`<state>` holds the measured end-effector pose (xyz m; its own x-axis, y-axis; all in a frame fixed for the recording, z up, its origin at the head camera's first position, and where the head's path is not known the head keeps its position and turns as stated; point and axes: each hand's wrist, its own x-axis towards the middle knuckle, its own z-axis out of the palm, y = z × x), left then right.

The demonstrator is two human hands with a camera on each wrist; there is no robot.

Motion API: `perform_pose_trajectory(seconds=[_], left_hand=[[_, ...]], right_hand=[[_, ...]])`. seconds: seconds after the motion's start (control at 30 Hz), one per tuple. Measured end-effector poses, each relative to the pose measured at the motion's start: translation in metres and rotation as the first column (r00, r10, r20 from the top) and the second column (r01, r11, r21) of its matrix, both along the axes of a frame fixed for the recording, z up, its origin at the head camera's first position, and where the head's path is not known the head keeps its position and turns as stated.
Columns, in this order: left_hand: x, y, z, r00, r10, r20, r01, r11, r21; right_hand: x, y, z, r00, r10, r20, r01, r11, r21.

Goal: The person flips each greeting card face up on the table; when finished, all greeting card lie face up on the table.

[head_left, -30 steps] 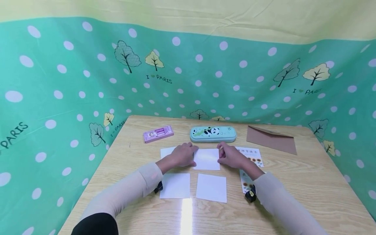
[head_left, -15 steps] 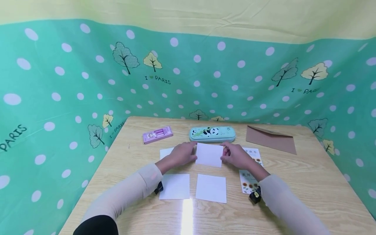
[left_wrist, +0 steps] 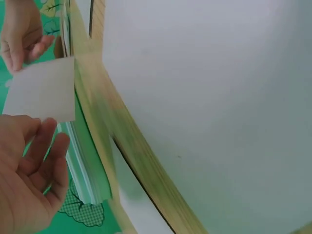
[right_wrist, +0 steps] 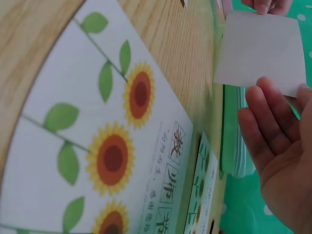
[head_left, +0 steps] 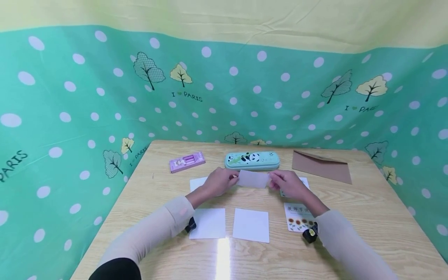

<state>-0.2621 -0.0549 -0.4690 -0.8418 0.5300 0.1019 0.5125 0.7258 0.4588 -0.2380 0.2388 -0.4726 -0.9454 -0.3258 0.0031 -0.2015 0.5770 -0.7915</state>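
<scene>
Head view: left hand [head_left: 219,182] and right hand [head_left: 287,183] pinch opposite edges of a raised white card [head_left: 253,179] directly between them, neither nearer, long axis unclear

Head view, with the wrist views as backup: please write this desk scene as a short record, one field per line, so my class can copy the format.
Held item: white card, raised off the table
Left hand: holds its left edge
Right hand: holds its right edge
Nearest row: two white squares, lying flat
Right side: two sunflower cards, partly covered
Back row, left to right: purple box, panda case, brown envelope
</scene>
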Motion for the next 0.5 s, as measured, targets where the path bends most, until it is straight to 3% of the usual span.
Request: perform_pose_trajectory(seconds=[0.1,0.2,0.33,0.5], left_hand=[[0.000,0.003,0.000,1.000,-0.019,0.013,0.018,0.999,0.046],[-0.001,0.007,0.000,0.998,-0.046,0.032,0.044,0.996,0.083],[0.000,0.010,-0.001,0.996,-0.054,0.072,0.046,0.993,0.108],[0.000,0.014,0.000,0.992,-0.054,0.111,0.042,0.993,0.108]], right_hand=[[0.001,0.003,-0.002,0.999,0.003,0.039,0.001,0.996,-0.091],[0.002,0.006,-0.003,0.998,-0.011,0.062,0.018,0.994,-0.105],[0.002,0.007,-0.005,0.997,-0.054,0.063,0.056,0.998,-0.027],[0.002,0.004,-0.003,0.999,-0.019,0.031,0.015,0.991,0.135]])
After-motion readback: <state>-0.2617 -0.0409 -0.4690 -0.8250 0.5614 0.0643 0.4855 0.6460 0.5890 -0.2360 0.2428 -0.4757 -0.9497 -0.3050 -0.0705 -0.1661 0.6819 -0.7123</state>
